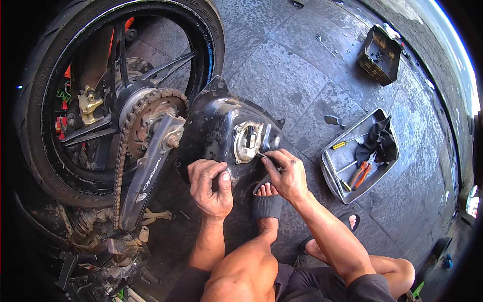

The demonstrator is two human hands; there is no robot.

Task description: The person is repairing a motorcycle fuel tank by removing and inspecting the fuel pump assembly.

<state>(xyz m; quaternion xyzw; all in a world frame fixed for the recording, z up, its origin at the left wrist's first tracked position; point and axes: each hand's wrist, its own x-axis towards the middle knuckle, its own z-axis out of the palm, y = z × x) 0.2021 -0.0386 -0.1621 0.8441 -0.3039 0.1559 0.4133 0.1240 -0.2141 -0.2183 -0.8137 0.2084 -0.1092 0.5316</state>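
A black fuel tank [214, 118] lies in front of me, its pale metal fuel pump flange [242, 151] facing up with a dark connector in the middle. At the flange's right edge, my right hand [288, 173] pinches a small metal piece [260, 154] between thumb and forefinger; its exact kind is too small to tell. My left hand [211, 189] is by the tank's near left side, thumb and fingertips drawn together. Whatever those left fingers may hold is hidden.
Left of the tank stands a motorcycle rear wheel [214, 55] with its chain and swingarm [146, 183]. On the right, a grey tray [329, 176] carries pliers [363, 171], a yellow-handled screwdriver [340, 145] and black cloth [380, 138]. A rusty box [390, 73] sits farther back on wet tiles.
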